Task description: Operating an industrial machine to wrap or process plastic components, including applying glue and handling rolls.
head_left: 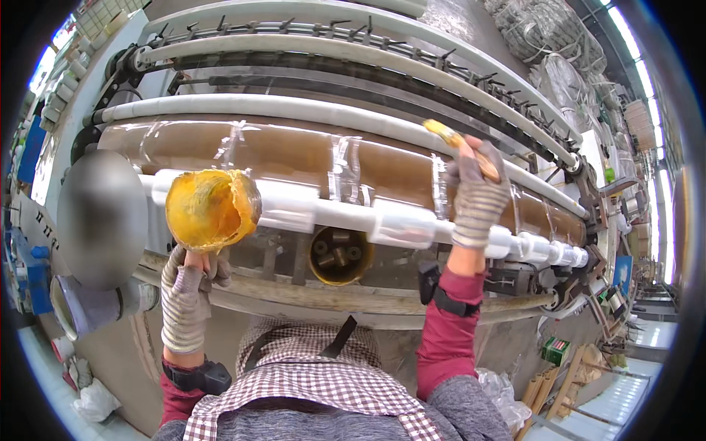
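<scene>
My left hand [190,287], in a striped knit glove, grips a pot [184,209] caked in yellow-orange paste from below. The pot's mouth tilts toward the right, and its handle or underside is hidden by my fingers. In my gloved right hand [479,184] is a paintbrush [443,133], its yellow-coated tip pointing up and left above the machine's rollers. Beneath both hands stretches a long brown roll [287,158] with clear film and shiny strips around it. Along its near side, several white film rolls [401,222] sit on a shaft.
A round container [340,273] with short tubes inside stands below the shaft. A wooden beam [316,295] crosses before me. White rollers [309,110] and rows of black levers lie beyond. A blurred oval hides part of the left side. Plastic-wrapped bundles [540,33] are piled far right.
</scene>
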Tool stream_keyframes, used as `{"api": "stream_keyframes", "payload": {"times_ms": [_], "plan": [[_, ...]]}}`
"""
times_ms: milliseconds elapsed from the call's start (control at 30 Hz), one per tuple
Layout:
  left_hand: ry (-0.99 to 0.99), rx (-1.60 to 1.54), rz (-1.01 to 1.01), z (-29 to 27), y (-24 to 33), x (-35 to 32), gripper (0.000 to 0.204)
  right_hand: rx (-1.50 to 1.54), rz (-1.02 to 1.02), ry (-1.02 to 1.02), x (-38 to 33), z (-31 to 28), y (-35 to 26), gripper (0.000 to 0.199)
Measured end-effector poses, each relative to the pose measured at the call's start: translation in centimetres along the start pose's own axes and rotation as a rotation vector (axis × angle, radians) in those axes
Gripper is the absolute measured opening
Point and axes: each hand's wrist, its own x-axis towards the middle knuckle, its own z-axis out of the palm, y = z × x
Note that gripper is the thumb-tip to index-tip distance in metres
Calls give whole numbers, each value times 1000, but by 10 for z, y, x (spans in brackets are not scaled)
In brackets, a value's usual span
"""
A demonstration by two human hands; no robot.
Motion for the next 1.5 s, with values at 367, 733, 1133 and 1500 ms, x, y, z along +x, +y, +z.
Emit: {"api": "stream_keyframes", "payload": {"times_ms": [367,733,1133,1500], "plan": [[-31,74,-13,-175,71,56,27,153,47,-44,-68,168,-17,11],[-3,-35,-64,-280,107,97,32,116,129,-155,-132,313,-47,17],[51,99,120,-539,239,200,26,37,74,-436,-234,528,-84,37],[181,82,88,-730,310,363,29,696,-11,-901,-410,859,-229,18]]}}
